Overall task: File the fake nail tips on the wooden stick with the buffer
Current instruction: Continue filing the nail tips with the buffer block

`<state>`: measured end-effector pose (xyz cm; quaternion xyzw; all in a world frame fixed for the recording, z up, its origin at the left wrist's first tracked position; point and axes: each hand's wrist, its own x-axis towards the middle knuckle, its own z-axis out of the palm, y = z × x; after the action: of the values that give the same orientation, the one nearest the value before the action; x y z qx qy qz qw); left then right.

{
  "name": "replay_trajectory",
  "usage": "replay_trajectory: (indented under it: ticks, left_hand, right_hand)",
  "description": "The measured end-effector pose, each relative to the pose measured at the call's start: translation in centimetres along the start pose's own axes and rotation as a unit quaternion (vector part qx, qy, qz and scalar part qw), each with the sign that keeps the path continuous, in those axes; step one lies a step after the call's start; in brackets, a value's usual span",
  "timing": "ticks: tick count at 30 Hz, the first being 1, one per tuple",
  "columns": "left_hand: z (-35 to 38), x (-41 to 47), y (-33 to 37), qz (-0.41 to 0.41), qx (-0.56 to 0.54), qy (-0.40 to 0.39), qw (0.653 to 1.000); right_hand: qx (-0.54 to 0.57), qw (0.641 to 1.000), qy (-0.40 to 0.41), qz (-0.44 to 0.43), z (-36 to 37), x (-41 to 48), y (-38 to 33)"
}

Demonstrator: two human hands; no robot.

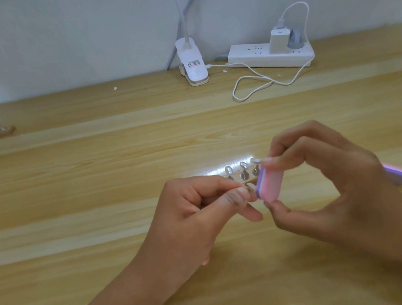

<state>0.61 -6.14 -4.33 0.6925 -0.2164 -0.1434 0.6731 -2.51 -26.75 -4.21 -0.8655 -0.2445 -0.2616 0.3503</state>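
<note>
Centre frame, filing is underway: the left hand (197, 213) fingers pinch the wooden stick (237, 174) of nail tips (243, 168), and the right hand (325, 182) fingers pinch the buffer (270, 185), seemingly against a tip. Next calls for short, light strokes.

A clip lamp (193, 64) stands beside a power strip (246, 56) on the table (71, 181).
</note>
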Motion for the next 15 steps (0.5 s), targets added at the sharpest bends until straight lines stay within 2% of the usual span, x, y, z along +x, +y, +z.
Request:
replay_trajectory:
  ticks: [4, 9, 15]
  left_hand:
    - [0.1, -0.1, 0.1, 0.001, 0.004, 0.001, 1.000]
    - [-0.1, 0.1, 0.3, -0.013, 0.017, -0.005, 1.000]
    - [0.2, 0.1, 0.6, -0.009, 0.018, -0.052, 0.998]
  right_hand:
    - [0.014, 0.999, -0.025, -0.020, 0.5, -0.3, -0.4]
    - [0.036, 0.998, 0.024, 0.038, -0.5, 0.2, 0.4]
    - [0.063, 0.998, -0.024, -0.005, 0.1, -0.3, -0.3]
